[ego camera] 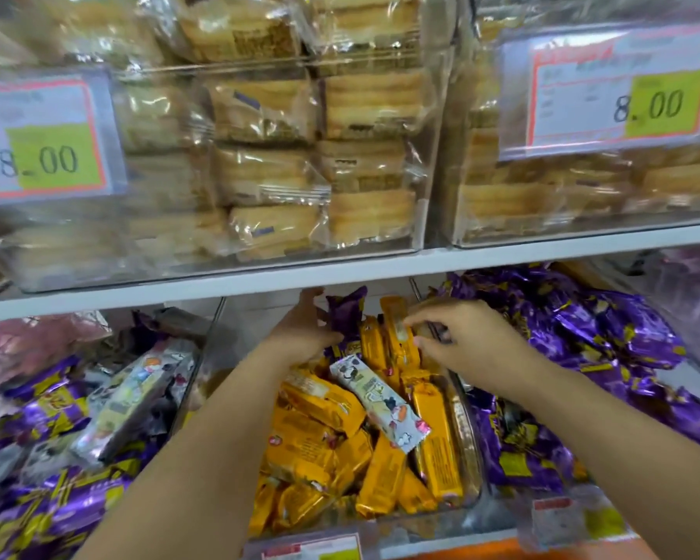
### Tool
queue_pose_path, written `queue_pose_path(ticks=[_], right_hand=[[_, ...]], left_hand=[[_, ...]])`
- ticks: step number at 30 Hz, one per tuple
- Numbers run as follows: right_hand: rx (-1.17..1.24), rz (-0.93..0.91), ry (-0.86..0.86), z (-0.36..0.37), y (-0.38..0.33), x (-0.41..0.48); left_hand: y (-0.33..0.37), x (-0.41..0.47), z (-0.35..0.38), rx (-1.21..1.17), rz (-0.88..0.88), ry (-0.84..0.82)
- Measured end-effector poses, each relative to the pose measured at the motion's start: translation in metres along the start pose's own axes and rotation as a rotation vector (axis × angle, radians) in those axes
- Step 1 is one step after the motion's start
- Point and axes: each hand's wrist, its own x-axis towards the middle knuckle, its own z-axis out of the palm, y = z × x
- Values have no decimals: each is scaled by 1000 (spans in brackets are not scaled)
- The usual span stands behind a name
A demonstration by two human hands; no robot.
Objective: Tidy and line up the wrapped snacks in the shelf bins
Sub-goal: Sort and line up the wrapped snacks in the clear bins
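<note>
A shop, seen at a snack shelf. Printed price cards (43, 139) with "8.00" on yellow-green patches are fixed to the fronts of clear plastic bins (421, 236), and a smaller label (312, 551) shows at the front edge of the lower row. The bins stand side by side on white shelf boards (542, 252), one tier above another. Each holds many wrapped goods of the same kind: pale biscuit packs (267, 111) above, orange-wrapped bars (312, 442) and purple-wrapped snacks (607, 329) below

Shelf edge (340, 272) low over bin (467, 398) rear.
</note>
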Motion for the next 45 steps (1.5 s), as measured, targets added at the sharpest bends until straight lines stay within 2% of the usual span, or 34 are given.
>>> queue_pose_path(ticks=[4,8,15,20,24,28,32,36,41,45], right_hand=[[-8,-19,8,3,2,4],[4,-27,19,5,2,3],[54,-25,34,5,1,2],[56,-20,26,4,-1,1],[61,-12,22,3,-1,0],[61,-14,13,3,-1,0],[76,-14,40,0,-4,-5],[73,-32,114,-2,-16,-16],[206,-17,63,-9,-37,-33],[536,-12,98,-19,-42,-51]], left_hand=[[-2,7,7,209,54,-169],[-1,12,8,218,93,-222],[-4,17,6,81,163,-106],[-3,17,7,171,209,-103],[-1,15,4,178,221,-11],[-2,5,-3,88,185,94],[-5,-20,-8,123,188,374],[-5,-64,-16,-93,268,636],[20,-115,4,-382,267,581],[45,-128,23,-423,415,533]])
